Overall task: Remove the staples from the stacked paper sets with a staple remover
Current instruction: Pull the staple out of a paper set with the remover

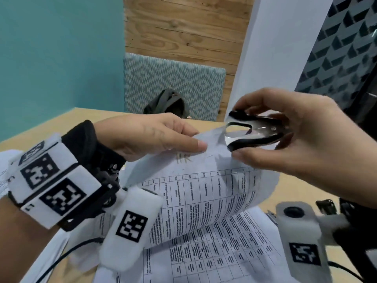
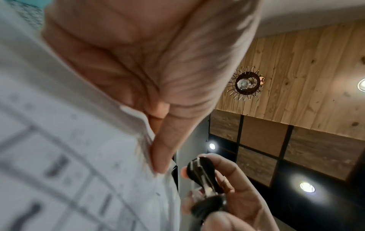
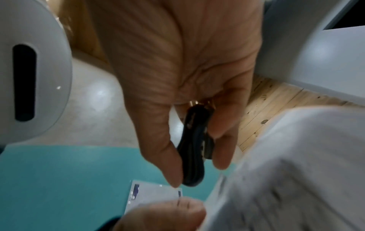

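My left hand (image 1: 163,137) pinches the top corner of a stapled paper set (image 1: 204,186) printed with tables, lifting it off the table so the sheets curl. My right hand (image 1: 285,139) grips a black and chrome staple remover (image 1: 251,132) between thumb and fingers, its jaws apart at the raised corner of the paper. The left wrist view shows the left thumb (image 2: 168,148) on the paper (image 2: 69,140) with the staple remover (image 2: 205,179) just beyond. In the right wrist view the staple remover (image 3: 195,148) sits between thumb and fingers beside the paper (image 3: 296,171). The staple itself is not visible.
More printed sheets (image 1: 214,252) lie flat on the wooden table (image 1: 306,186) beneath the lifted set. A white partition (image 1: 275,48) rises right behind the hands. A dark bag (image 1: 167,104) lies on a patterned cushion (image 1: 173,82) beyond the table's far edge. A black cable (image 1: 61,260) runs at the lower left.
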{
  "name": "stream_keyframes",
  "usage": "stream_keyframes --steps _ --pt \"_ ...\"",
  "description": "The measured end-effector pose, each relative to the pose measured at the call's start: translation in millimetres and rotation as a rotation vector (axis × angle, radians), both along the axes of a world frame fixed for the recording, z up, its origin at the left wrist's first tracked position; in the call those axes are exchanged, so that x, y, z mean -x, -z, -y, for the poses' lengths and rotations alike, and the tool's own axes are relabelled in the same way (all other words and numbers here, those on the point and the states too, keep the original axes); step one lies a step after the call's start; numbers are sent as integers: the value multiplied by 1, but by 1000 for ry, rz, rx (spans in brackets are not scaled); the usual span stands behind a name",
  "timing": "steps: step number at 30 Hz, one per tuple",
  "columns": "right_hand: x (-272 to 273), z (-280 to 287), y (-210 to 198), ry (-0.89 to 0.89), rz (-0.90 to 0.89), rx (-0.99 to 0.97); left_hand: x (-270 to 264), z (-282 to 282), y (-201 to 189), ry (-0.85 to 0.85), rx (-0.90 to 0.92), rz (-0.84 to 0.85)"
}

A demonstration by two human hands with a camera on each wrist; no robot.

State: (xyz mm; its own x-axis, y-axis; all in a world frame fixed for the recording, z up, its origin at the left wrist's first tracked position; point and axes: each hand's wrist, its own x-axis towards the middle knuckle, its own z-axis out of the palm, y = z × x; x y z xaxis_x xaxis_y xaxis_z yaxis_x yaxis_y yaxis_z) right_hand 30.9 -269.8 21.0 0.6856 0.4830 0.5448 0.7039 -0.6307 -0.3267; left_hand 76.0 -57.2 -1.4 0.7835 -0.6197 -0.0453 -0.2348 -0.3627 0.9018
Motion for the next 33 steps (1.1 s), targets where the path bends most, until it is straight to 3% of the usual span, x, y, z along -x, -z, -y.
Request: stream_keyframes --steps 4,10,18,26,33 --pt "-7 -11 16 -32 142 133 2 2 2 -10 -9 -15" --pt "-5 -9 21 -31 209 289 -3 4 5 -61 56 -82" --pt "-6 -6 21 -103 237 337 8 8 1 -150 60 -150" --pt "-6 -7 22 -116 240 358 6 10 2 -115 147 -159" --pt "-3 -11 22 -107 219 357 5 6 5 -111 88 -166"
